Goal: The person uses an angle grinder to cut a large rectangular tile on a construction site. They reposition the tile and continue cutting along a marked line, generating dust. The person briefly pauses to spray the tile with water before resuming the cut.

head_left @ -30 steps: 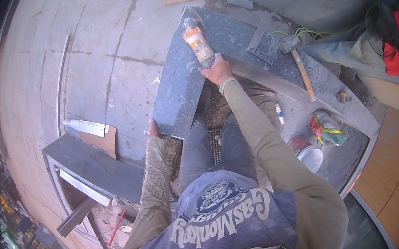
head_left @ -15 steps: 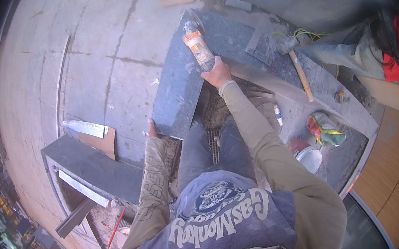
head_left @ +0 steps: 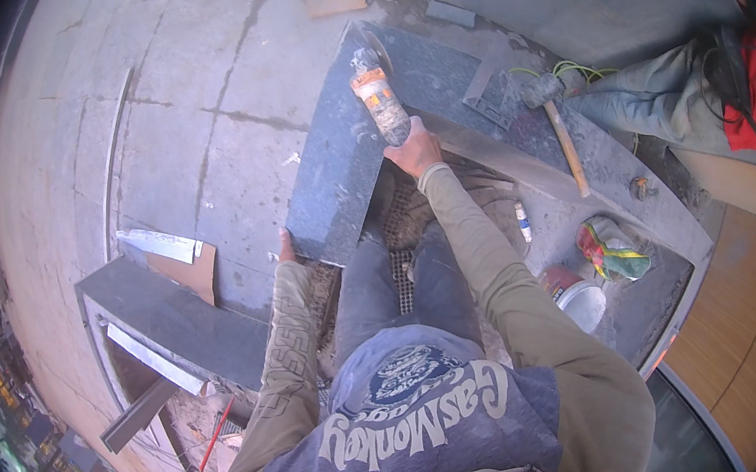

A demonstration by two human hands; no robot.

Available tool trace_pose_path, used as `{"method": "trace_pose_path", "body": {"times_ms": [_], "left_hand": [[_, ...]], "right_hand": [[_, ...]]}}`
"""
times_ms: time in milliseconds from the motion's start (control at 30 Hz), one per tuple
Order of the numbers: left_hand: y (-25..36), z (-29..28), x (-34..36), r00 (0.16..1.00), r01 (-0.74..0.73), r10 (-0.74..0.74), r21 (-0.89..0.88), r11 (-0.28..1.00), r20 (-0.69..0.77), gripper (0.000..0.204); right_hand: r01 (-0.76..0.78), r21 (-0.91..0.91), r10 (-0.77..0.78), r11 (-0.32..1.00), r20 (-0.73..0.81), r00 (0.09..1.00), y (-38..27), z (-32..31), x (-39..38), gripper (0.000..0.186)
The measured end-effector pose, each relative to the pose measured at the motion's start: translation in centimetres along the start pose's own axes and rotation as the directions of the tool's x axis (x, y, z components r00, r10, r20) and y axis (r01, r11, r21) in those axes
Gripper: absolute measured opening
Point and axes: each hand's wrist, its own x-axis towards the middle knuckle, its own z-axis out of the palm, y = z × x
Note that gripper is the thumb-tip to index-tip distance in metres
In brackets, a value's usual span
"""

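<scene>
My right hand (head_left: 416,148) is wrapped round the rear body of a dusty angle grinder (head_left: 385,114) with an orange band. The grinder points away from me, its disc at the far corner of a dark grey stone slab (head_left: 323,172). My left hand (head_left: 286,245) grips the slab's near left edge; one digit shows against the edge and the other fingers are hidden. Another dark slab (head_left: 431,52) adjoins at the far right, meeting the first in an angle. Whether the disc touches the stone cannot be made out.
On the right lie a hammer (head_left: 566,147), a white tube (head_left: 523,222), a bucket (head_left: 581,303) and a colourful bag (head_left: 614,248). Another person's leg (head_left: 653,94) extends in from the right. A dark-topped ledge (head_left: 175,313) and a cardboard piece (head_left: 191,270) are at left.
The grinder and my right hand have shifted slightly toward me along the slab. My left hand keeps its place on the edge. The other person's leg has moved a little.
</scene>
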Motion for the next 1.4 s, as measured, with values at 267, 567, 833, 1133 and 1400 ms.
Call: {"method": "trace_pose_path", "body": {"times_ms": [267,567,833,1133,1400], "left_hand": [[-0.4,0.0,0.6,0.996,0.062,-0.061,0.012,0.998,-0.067,0.081],[-0.6,0.6,0.2,0.995,0.058,-0.055,0.036,0.998,-0.083,0.081],[-0.5,0.3,0.4,0.997,0.061,-0.059,0.044,0.997,-0.048,0.08],[-0.2,0.2,-0.2,0.996,0.062,-0.058,0.061,0.996,-0.061,0.084],[0.0,0.4,-0.6,0.998,0.064,-0.063,0.038,0.997,-0.022,0.084]], "right_hand": [[-0.001,-0.021,0.001,1.0,-0.017,1.0,0.6,-0.2,-0.5,0.064],[-0.024,-0.043,0.024,0.999,0.005,1.0,0.2,-0.6,0.2,0.068],[-0.036,-0.046,0.037,0.998,0.022,0.999,0.9,-0.7,-0.8,0.072],[-0.016,-0.037,0.017,0.999,0.006,1.0,0.8,-0.5,-1.0,0.07],[-0.041,-0.022,0.042,0.999,0.031,0.999,0.3,-0.5,-0.6,0.066]]}}
